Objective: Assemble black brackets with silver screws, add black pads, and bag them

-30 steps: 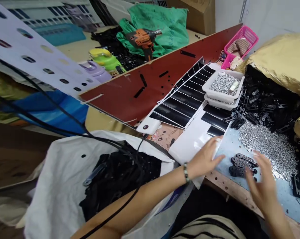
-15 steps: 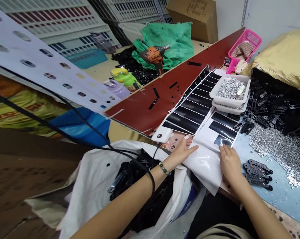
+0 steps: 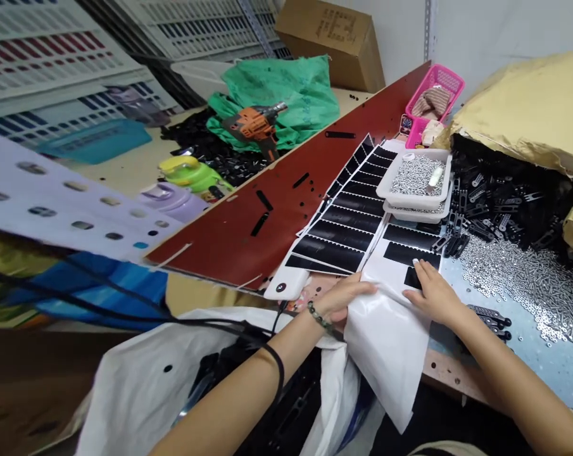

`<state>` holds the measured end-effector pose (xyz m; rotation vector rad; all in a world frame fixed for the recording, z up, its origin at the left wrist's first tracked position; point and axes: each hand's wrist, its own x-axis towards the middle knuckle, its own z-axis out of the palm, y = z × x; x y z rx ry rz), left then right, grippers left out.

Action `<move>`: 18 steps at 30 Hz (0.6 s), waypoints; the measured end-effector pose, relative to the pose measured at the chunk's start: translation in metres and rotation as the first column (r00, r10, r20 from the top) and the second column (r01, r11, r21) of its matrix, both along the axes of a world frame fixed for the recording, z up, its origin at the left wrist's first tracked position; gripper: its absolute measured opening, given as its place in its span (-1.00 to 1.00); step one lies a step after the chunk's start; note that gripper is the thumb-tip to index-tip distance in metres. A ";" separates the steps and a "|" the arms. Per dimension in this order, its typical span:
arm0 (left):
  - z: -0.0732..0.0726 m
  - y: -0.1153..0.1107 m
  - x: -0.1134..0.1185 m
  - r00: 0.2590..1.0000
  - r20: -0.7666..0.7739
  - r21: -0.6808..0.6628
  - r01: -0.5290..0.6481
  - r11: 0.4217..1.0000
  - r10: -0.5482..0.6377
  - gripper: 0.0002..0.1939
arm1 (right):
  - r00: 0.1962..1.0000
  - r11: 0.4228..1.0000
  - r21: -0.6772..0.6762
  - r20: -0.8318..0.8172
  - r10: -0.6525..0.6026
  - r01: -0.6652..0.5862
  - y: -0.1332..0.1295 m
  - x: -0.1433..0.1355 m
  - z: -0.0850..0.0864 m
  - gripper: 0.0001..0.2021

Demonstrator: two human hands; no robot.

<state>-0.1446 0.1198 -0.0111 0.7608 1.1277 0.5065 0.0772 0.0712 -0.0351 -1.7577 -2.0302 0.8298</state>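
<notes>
A white backing sheet [image 3: 385, 329] with black sticker strips lies on the table, its near end hanging over the front edge. My left hand [image 3: 340, 299] pinches the sheet's left edge, thumb on top, the other fingers partly hidden. My right hand [image 3: 433, 294] lies on the sheet's right side, fingers stretched out beside a small black strip [image 3: 412, 277]. More sheets of black strips [image 3: 347, 218] lie beyond, to the left. Right of my right hand, several black perforated arms [image 3: 490, 316] are partly hidden by my forearm.
Stacked white trays of screws [image 3: 416, 177] stand on the sheets. Loose screws [image 3: 528, 285] and black parts [image 3: 495, 196] cover the right side. A red board [image 3: 239, 234] borders the left; a white power bank [image 3: 286, 283] sits near it. Below is a white sack [image 3: 138, 361]; black cables [image 3: 210, 322] cross the left.
The sheet's near end hangs farther over the table edge. My right hand has moved from the sheet's edge onto its surface, fingers spreading. My left thumb now presses on the sheet. The view has shifted.
</notes>
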 end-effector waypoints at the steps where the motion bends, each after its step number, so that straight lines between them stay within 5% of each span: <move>1: -0.002 0.000 0.001 0.999 0.001 -0.007 -0.032 0.999 0.032 -0.59 | 1.000 1.000 -0.026 -0.023 0.017 -0.018 0.003 0.001 -0.001 -0.24; 4: -0.003 -0.003 0.007 0.997 0.052 -0.079 -0.046 0.996 0.050 -0.65 | 0.997 0.997 -0.044 -0.052 0.054 -0.056 0.007 0.002 -0.008 -0.22; 9: 0.004 -0.007 0.023 0.982 0.109 -0.158 0.173 0.972 -0.157 -0.56 | 0.995 0.995 -0.014 -0.037 0.095 -0.096 0.007 0.005 -0.013 -0.26; 14: -0.001 0.006 0.026 0.976 0.106 -0.205 0.207 0.957 -0.189 -0.62 | 0.976 0.989 0.055 -0.162 0.144 -0.137 0.013 0.017 -0.002 -0.21; 18: -0.005 0.018 0.026 0.966 0.173 -0.120 0.216 0.969 -0.194 -0.66 | 0.970 0.991 0.065 -0.206 0.131 -0.120 0.021 0.022 0.010 -0.25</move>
